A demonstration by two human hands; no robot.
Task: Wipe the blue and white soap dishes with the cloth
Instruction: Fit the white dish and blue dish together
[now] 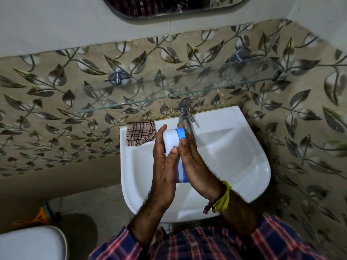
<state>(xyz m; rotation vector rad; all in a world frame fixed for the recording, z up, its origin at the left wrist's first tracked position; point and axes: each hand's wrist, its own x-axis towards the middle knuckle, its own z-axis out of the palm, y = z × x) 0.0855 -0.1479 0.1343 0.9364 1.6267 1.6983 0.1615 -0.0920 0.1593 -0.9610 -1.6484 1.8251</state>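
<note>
Checked cloth [141, 133] lies on sink [244, 128] rim beside both hands' soap dish [171, 137]

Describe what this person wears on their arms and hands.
Both hands, the left hand and the right hand, are bare: no gloves or rings visible. Plaid sleeves in navy, red and white are pushed up the forearms. Yellow and reddish threads are tied round the right wrist.

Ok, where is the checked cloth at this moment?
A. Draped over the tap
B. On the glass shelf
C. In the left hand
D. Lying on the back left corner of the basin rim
D: the checked cloth lies on the basin rim's back left corner, while the left hand and right hand hold the soap dish between them.
</note>
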